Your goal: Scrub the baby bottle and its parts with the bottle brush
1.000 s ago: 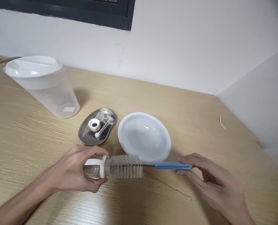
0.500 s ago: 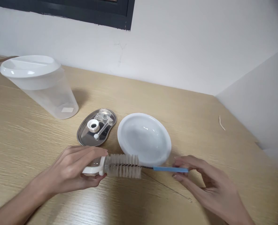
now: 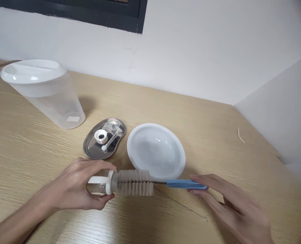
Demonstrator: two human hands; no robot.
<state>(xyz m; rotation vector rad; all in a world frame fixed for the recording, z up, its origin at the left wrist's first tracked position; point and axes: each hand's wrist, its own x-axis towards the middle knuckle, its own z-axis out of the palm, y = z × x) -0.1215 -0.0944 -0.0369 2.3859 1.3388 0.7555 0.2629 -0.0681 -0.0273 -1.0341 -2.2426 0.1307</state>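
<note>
My left hand (image 3: 76,186) grips a small clear bottle (image 3: 101,184) with a white collar and handle, lying sideways with its mouth to the right. A bristle brush (image 3: 135,183) sits at that mouth, most of its pale bristles outside. Its blue handle (image 3: 183,184) is pinched between the thumb and fingers of my right hand (image 3: 226,200). Just behind the brush stands a white bowl (image 3: 157,149). To its left, a kidney-shaped metal tray (image 3: 89,149) holds a white ring (image 3: 101,136), a thin clear tube with a white end (image 3: 111,139) and clear parts.
A tall translucent pitcher (image 3: 51,98) with a white lid stands at the back left. One thin wire (image 3: 182,205) with a looped end lies beneath the brush. Far right on the table is a small pale strip (image 3: 240,135). The wall borders the table's back edge.
The bottle and the brush handle have rotated a little. My right hand has shifted slightly right and down, still on the blue handle.
</note>
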